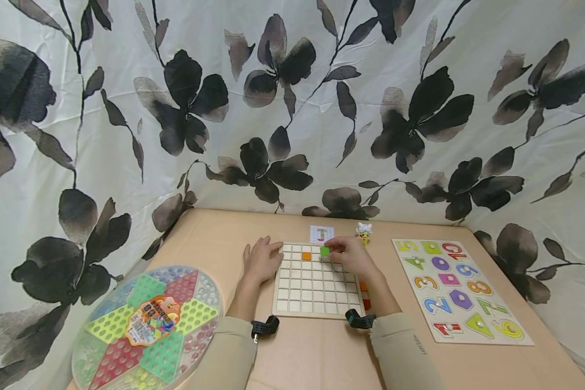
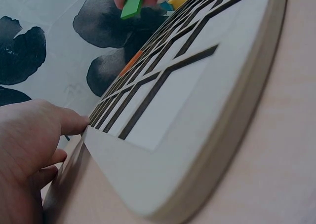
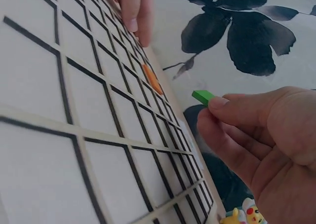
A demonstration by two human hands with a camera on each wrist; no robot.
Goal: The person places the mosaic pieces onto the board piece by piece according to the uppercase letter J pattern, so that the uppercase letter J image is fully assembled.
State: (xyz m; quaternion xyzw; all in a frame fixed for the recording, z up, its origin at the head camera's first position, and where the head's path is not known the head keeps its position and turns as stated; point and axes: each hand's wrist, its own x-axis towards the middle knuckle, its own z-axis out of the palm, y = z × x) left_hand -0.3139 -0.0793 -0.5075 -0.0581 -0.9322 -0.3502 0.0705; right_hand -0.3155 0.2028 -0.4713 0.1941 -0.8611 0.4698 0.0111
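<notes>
Between thumb and fingertips, my right hand (image 1: 352, 256) pinches a small green tile (image 3: 202, 96). In the right wrist view the tile is held above the surface of a white gridded board (image 1: 317, 313). One orange tile (image 1: 306, 256) sits in a cell near the board's far edge. My left hand (image 1: 262, 261) rests at the board's far left side, its thumb at the rim in the left wrist view. Just beyond the board lies a white card (image 1: 322, 234) with a small coloured pattern on a grid.
A small white and yellow figurine (image 1: 364, 234) stands behind the right hand. Orange and red pieces (image 1: 365, 297) lie along the board's right side, partly behind the forearm. A number-and-shape puzzle board (image 1: 460, 292) lies at right, a round packaged star-patterned game board (image 1: 151, 319) at left.
</notes>
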